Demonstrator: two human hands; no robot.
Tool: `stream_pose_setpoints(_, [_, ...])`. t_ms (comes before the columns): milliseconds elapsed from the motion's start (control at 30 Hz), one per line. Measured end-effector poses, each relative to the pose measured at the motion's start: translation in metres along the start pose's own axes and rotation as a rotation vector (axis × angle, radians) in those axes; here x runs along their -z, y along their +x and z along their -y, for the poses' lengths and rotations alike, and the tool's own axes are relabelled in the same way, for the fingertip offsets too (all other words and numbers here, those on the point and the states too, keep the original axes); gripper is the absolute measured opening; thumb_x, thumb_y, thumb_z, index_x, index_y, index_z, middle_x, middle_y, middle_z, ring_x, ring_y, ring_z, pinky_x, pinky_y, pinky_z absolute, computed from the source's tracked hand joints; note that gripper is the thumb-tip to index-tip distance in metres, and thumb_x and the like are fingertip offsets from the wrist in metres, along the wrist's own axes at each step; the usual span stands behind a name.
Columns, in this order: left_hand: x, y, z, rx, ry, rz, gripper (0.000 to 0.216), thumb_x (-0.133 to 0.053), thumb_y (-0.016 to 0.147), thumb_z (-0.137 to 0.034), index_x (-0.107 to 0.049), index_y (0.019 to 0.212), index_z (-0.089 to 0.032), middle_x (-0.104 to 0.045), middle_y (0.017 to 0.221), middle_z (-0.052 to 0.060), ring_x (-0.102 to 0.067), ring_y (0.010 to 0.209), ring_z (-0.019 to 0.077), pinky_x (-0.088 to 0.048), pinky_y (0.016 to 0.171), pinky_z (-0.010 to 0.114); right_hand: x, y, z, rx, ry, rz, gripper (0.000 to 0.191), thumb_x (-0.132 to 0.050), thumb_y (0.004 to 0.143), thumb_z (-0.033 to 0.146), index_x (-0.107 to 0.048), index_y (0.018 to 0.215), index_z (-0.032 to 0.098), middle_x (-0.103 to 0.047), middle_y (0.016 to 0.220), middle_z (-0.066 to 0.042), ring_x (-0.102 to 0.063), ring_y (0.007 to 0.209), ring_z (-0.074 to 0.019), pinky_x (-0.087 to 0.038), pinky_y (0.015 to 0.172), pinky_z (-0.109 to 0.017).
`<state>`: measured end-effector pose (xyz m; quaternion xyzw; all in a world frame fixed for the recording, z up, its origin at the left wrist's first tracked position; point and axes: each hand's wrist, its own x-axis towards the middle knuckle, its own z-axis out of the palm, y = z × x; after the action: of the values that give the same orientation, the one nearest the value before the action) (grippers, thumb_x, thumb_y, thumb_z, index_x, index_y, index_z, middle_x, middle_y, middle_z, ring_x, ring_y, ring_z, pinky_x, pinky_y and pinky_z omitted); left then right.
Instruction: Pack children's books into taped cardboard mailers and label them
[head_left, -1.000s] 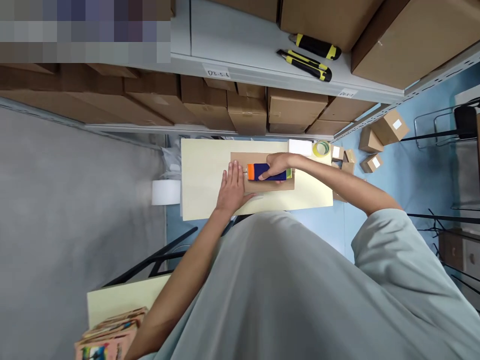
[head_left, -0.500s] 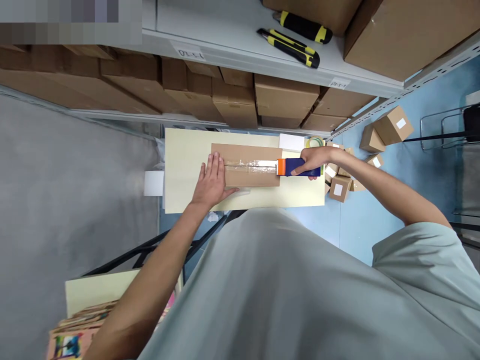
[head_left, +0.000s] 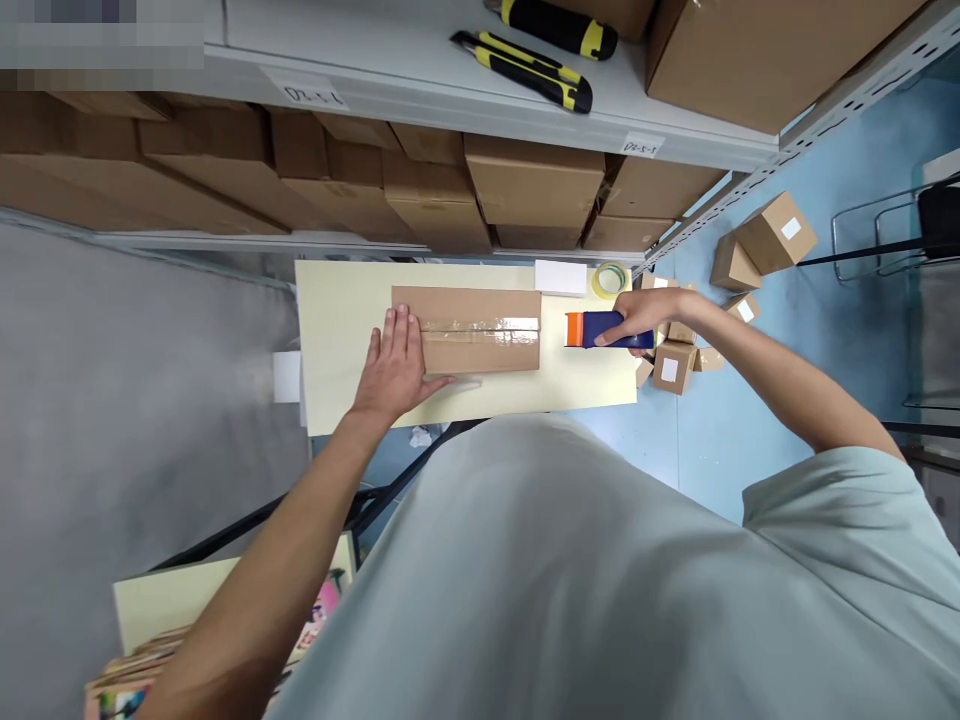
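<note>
A long brown cardboard box (head_left: pixel 480 354) lies on the pale yellow tabletop (head_left: pixel 345 300), with clear tape running along its middle seam. My left hand (head_left: pixel 391 368) rests on the box's left end, fingers stretched out and thumb along the near edge. In my right hand (head_left: pixel 639 318) is a blue tape dispenser (head_left: pixel 598 328) with an orange front, held to the right of the box and apart from it. The fingers wrap round its far part, so some of it is hidden.
Behind the box stand a white box (head_left: pixel 560 278) and a roll of yellowish tape (head_left: pixel 610 280). A shelf (head_left: pixel 337 50) above holds two utility knives (head_left: pixel 525 68) and cartons. Small labelled boxes (head_left: pixel 674 367) lie on the floor at right. A grey wall (head_left: pixel 135 400) borders the left.
My right hand has drawn the tape dispenser rightward, off the box's right end, leaving a gap. My left hand stays on the box. The whole view has shifted slightly.
</note>
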<state>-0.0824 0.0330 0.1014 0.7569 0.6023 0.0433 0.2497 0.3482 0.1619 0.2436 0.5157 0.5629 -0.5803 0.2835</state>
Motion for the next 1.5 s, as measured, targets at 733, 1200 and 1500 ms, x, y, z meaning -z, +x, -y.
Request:
stream_pose_setpoints(733, [-0.006, -0.001, 0.006, -0.028, -0.028, -0.001, 0.135, -0.057, 0.085, -0.088, -0.009, 0.17, 0.005, -0.004, 0.178, 0.035, 0.001, 0.167, 0.049, -0.011, 0.133, 0.067, -0.039, 0.069, 0.051, -0.148, -0.29, -0.083, 0.043, -0.074, 0.097, 0.052, -0.078, 0.088, 0.01, -0.078, 0.07, -0.008, -0.077, 0.068, -0.0214, -0.059, 0.07, -0.03])
stream_pose_setpoints(1200, [-0.012, -0.007, 0.016, -0.086, -0.029, -0.036, 0.13, -0.06, 0.089, -0.082, -0.007, 0.172, 0.003, -0.004, 0.179, 0.032, 0.003, 0.168, 0.0445, -0.011, 0.134, 0.064, -0.11, 0.064, 0.058, -0.429, -0.449, -0.602, 0.038, -0.065, 0.103, 0.042, -0.074, 0.125, 0.012, -0.076, 0.127, -0.025, -0.074, 0.12, -0.0355, -0.058, 0.094, -0.041])
stream_pose_setpoints(1500, [-0.021, -0.005, 0.029, -0.108, 0.072, -0.09, 0.124, -0.065, 0.088, -0.073, -0.01, 0.173, -0.001, -0.01, 0.179, 0.029, -0.008, 0.168, 0.0435, -0.018, 0.133, 0.062, -0.036, -0.006, 0.166, -0.243, -0.503, -1.092, 0.06, -0.05, 0.107, 0.064, -0.069, 0.126, 0.01, -0.078, 0.111, -0.025, -0.075, 0.111, -0.0403, -0.057, 0.091, -0.044])
